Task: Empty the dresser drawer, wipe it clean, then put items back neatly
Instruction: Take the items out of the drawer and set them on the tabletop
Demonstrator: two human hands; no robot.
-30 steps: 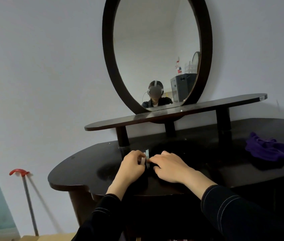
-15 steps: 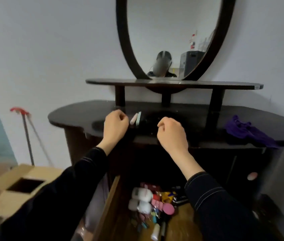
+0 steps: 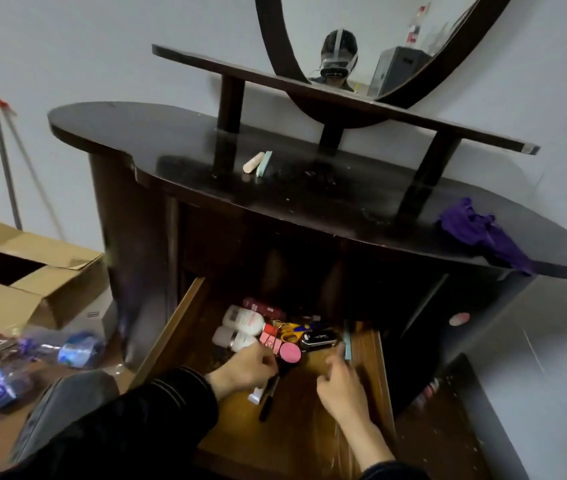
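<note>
1. Left hand [image 3: 247, 368] is reaching into the drawer [image 3: 171, 327], its fingers curling over the clutter beside a pink disc [image 3: 290, 352]. Blur is hiding the fingertips, so I cannot tell whether it is gripping anything.
2. Right hand [image 3: 341, 379] is hovering by the drawer's right wall, fingers loosely curling just below a blue strip [image 3: 347, 342]. I cannot tell whether it is holding anything.
3. Drawer is standing pulled out beneath the dresser [image 3: 310, 202] top.
4. Drawer is holding, toward its rear:
   - white bottles [image 3: 244, 318], two, lying side by side
   - a red tube [image 3: 263, 304] behind them
   - pink clips [image 3: 270, 339]
   - yellow scissors [image 3: 290, 332]
   - a black fob [image 3: 318, 338] beside the disc
5. Drawer is also holding a white tube [image 3: 254, 396] and a black pen [image 3: 268, 400], both lying on its floor just under the left hand.
6. Dresser top is carrying a peach stick [image 3: 253, 162] and a teal piece [image 3: 263, 163], touching each other near the middle post. A purple cloth [image 3: 476, 230] is lying at the right end.
7. Box [image 3: 15, 299] is sitting open on the floor left of the dresser. Its interior is showing dark, so the contents are not discernible.
8. Plastic bottles [image 3: 77, 348] are lying on the floor in front of the box.
</note>
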